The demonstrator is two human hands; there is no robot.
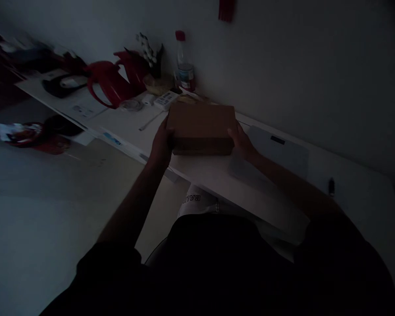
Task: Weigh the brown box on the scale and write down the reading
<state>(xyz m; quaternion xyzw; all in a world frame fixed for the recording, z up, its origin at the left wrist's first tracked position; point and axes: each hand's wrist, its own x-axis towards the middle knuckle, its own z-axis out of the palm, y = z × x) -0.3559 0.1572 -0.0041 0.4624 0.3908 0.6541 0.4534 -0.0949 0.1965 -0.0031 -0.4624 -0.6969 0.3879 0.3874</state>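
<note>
Between both hands is a closed brown cardboard box [202, 123], held over the white desk [197, 169]. My left hand [162, 142] grips its left side, the fingers partly hidden behind it. On the right side, my right hand [241, 138] is closed on the box, with the thumb at the near corner. Beneath and right of my right hand lies a flat grey sheet-like thing [283, 153] with a small dark rectangle on it. The light is dim, so fine detail on the box does not show.
Left along the desk stand red pitchers [110, 81], a bottle with a red cap [185, 70], a white box-shaped device [166, 101] and a coil of clear material [131, 105]. A small dark object [331, 187] is at the right. The wall rises behind the desk.
</note>
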